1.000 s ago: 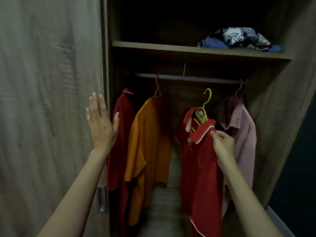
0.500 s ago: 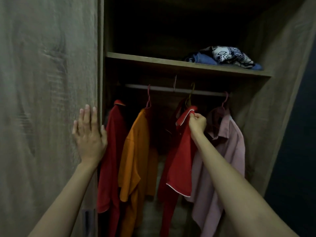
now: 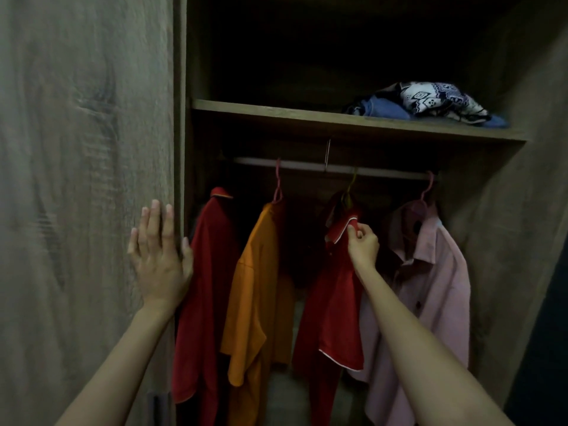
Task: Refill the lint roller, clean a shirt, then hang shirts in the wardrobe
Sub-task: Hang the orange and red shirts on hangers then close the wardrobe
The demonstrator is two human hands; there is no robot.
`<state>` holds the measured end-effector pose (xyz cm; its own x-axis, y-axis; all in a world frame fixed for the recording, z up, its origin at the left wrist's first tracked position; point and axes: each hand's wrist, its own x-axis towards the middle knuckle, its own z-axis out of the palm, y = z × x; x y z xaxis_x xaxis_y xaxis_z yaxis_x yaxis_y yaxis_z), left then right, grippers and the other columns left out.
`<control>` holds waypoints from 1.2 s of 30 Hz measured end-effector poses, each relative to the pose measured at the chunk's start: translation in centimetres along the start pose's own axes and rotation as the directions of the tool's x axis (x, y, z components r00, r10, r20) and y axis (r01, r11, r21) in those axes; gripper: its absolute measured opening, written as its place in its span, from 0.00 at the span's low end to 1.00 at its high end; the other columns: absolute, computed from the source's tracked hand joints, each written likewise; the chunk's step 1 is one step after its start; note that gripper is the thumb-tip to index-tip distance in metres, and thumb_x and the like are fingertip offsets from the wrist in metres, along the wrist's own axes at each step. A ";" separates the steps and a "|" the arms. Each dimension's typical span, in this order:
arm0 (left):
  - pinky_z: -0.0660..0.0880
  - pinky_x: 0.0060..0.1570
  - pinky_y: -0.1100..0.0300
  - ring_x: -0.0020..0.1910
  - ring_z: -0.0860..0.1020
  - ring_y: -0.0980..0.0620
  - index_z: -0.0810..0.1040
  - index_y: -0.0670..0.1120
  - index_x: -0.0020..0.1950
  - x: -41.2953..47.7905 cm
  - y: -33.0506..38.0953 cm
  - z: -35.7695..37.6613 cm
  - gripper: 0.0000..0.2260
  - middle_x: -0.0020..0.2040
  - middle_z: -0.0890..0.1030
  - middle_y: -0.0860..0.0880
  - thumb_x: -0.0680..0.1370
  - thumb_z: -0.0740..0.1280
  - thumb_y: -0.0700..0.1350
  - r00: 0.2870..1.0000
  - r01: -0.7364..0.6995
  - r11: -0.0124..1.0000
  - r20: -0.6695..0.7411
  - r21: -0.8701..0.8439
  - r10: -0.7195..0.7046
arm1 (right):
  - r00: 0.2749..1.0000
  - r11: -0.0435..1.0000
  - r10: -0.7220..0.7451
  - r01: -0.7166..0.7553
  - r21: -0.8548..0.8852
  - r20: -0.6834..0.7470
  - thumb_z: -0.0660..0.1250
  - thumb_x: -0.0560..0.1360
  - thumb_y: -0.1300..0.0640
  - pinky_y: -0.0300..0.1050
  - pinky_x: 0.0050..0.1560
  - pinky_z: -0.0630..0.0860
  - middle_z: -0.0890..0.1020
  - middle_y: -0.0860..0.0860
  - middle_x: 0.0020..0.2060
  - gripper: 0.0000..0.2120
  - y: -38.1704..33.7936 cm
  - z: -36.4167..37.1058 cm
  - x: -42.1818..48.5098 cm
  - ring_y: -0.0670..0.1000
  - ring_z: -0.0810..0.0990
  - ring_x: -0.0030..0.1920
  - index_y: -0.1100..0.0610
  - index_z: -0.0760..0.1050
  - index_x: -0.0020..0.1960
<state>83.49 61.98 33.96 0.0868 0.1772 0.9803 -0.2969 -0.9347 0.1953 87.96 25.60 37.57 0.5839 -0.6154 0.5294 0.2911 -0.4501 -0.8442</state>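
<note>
Red shirt (image 3: 333,305) on the wardrobe rail (image 3: 332,168), right hand (image 3: 362,245) at its collar.
Right hand pinches the white-trimmed collar; shirt hangs from a yellow hanger (image 3: 350,187) between the orange shirt (image 3: 255,290) and pink shirt (image 3: 430,290). Left hand (image 3: 161,253) lies flat, fingers straight, on the wardrobe door (image 3: 86,179) edge.

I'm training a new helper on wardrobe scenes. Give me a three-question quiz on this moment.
1. True or false: the left hand rests flat against the door.
2. How many shirts hang below the shelf?
3. The right hand pinches the collar of: A the orange shirt, B the pink shirt, C the red shirt with white trim?
Key: 1 true; 2 four; 3 C.
</note>
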 end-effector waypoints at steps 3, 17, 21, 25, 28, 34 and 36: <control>0.48 0.75 0.50 0.78 0.46 0.53 0.53 0.43 0.78 0.0 0.2 -0.3 0.30 0.78 0.57 0.41 0.79 0.60 0.44 0.999 0.005 1.000 0.038 -0.004 -0.005 | 0.997 0.998 -0.062 0.063 -0.005 0.044 0.66 0.76 0.56 0.43 0.50 0.71 0.81 0.59 0.48 0.13 1.5 -0.5 -0.4 0.57 0.80 0.50 0.62 0.77 0.57; 0.53 0.74 0.45 0.78 0.49 0.52 0.58 0.42 0.77 -0.2 -0.3 -0.8 0.27 0.77 0.58 0.40 0.79 0.61 0.42 0.998 -0.020 0.994 0.056 -0.103 0.026 | 0.945 0.940 -0.298 0.315 0.130 -0.134 0.62 0.74 0.49 0.47 0.60 0.69 0.77 0.49 0.55 0.16 0.2 -1.8 -23.4 0.50 0.75 0.58 0.51 0.72 0.60; 0.51 0.75 0.46 0.78 0.48 0.53 0.60 0.43 0.77 -1.7 -2.5 -1.6 0.25 0.77 0.60 0.40 0.81 0.59 0.46 0.986 -0.087 0.973 0.121 -0.215 0.115 | 0.970 0.970 -0.205 0.183 0.162 0.130 0.60 0.75 0.47 0.37 0.53 0.71 0.75 0.36 0.51 0.11 2.4 3.6 -33.5 0.39 0.76 0.51 0.36 0.70 0.55; 0.51 0.74 0.45 0.78 0.47 0.53 0.60 0.45 0.77 -4.1 -6.0 -2.5 0.24 0.76 0.61 0.40 0.81 0.59 0.47 0.952 -0.174 0.945 0.196 -0.276 0.233 | 0.953 0.995 -0.101 0.088 0.056 0.286 0.62 0.76 0.49 0.41 0.45 0.76 0.74 0.37 0.46 0.06 5.6 8.8 -40.2 0.41 0.76 0.43 0.44 0.72 0.52; 0.50 0.74 0.46 0.78 0.46 0.53 0.61 0.46 0.76 -6.2 -9.0 -3.0 0.23 0.76 0.61 0.42 0.82 0.59 0.48 0.930 -0.213 0.937 0.236 -0.278 0.281 | 0.947 1.000 0.006 0.003 -0.028 0.321 0.68 0.73 0.51 0.37 0.44 0.74 0.75 0.41 0.46 0.09 7.5 11.6 -44.1 0.40 0.75 0.43 0.51 0.74 0.52; 0.46 0.75 0.50 0.78 0.45 0.53 0.64 0.46 0.75 -7.7 -11.8 -2.7 0.23 0.75 0.62 0.42 0.81 0.61 0.48 0.902 -0.280 0.908 0.238 -0.311 0.359 | 0.940 0.974 0.142 -0.076 -0.216 0.310 0.64 0.73 0.44 0.48 0.42 0.78 0.77 0.49 0.45 0.15 8.5 15.3 -46.4 0.46 0.78 0.43 0.54 0.72 0.51; 0.45 0.75 0.51 0.78 0.45 0.53 0.65 0.46 0.75 -7.7 -11.9 -2.5 0.22 0.74 0.63 0.41 0.81 0.62 0.48 0.904 -0.282 0.901 0.222 -0.330 0.364 | 0.947 0.968 0.129 -0.056 -0.246 0.294 0.63 0.73 0.43 0.49 0.41 0.78 0.78 0.50 0.44 0.16 8.3 15.5 -46.5 0.48 0.78 0.42 0.56 0.72 0.51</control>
<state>83.95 72.49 24.18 0.1819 -0.2484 0.9514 -0.6057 -0.7906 -0.0906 74.94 60.46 4.67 0.8135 -0.4508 0.3675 0.0628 -0.5601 -0.8261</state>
